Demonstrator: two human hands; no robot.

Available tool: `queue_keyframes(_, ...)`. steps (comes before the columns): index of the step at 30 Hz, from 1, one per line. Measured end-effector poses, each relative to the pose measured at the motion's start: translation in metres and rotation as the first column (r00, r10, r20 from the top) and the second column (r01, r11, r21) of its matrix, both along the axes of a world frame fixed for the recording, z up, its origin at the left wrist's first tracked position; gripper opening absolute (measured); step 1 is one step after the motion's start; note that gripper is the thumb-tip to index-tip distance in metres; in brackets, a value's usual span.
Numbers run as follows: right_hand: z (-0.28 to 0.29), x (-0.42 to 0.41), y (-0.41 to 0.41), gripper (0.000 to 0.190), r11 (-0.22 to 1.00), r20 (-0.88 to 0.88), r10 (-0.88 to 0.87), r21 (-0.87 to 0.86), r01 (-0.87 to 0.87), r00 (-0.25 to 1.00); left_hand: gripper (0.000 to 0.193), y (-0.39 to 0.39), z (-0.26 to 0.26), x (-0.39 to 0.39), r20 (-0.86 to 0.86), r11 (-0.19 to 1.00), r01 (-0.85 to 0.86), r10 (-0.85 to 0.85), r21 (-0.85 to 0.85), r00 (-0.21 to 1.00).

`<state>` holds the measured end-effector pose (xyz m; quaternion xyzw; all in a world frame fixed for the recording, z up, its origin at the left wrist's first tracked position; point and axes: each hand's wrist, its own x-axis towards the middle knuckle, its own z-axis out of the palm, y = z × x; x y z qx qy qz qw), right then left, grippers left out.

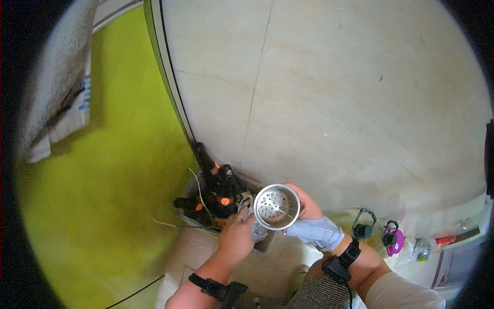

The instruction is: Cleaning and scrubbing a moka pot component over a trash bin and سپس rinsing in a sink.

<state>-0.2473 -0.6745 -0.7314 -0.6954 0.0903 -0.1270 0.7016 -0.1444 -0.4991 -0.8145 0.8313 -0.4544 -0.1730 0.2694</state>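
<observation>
A round metal cup with a perforated bottom (276, 207) is held in my right hand (307, 202), its fingers around the far right side. A pale wrist wrap (319, 231) covers the base of that hand. My left hand (237, 233) is just left of the cup, its fingers at some clear crumpled plastic (258, 232). Whether those fingers grip the plastic cannot be told. Beyond my left hand stand several dark bottles (224, 185) with orange marks, crowded together in the corner.
A lime-green surface (127, 185) lies left, with cloth (63, 89) hanging above it. Large pale panels (328, 96) fill the upper right. At the lower right are containers with black handled caps (362, 230), a magenta item (395, 242) and plastic bags (423, 249). A thin cord (135, 291) runs lower left.
</observation>
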Motion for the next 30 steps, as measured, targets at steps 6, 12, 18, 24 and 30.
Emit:
queue_keyframes(6, 0.014, -0.026, 0.010, 0.067, 0.887, -0.058, -0.052, 0.455, 0.073, 0.997, 0.032, 0.021, 0.056, -0.018, -0.068, 0.953, -0.229, 0.219, -0.197, 0.973)
queue_keyframes(12, 0.126, -0.053, 0.064, 0.057, 0.464, -0.056, -0.054, 0.883, 0.075, 0.997, 0.018, 0.057, 0.195, -0.059, -0.615, 0.803, -0.585, 0.521, 0.117, 0.592)
queue_keyframes(18, 0.302, -0.066, 0.085, 0.045, 0.394, 0.025, 0.067, 0.918, -0.050, 0.997, 0.026, 0.107, 0.398, -0.073, -0.991, 0.560, -0.826, 0.131, 0.064, 0.012)
queue_keyframes(24, 0.498, -0.034, 0.138, 0.059, 0.460, 0.038, 0.238, 0.875, -0.147, 0.971, 0.037, 0.203, 0.598, -0.079, -0.965, 0.410, -0.903, -0.262, -0.126, 0.016)
queue_keyframes(30, 0.593, 0.023, 0.231, 0.066, 0.618, 0.126, 0.398, 0.695, -0.367, 0.909, 0.023, 0.311, 0.687, -0.070, -0.918, 0.188, -0.945, -0.349, -0.267, 0.190)
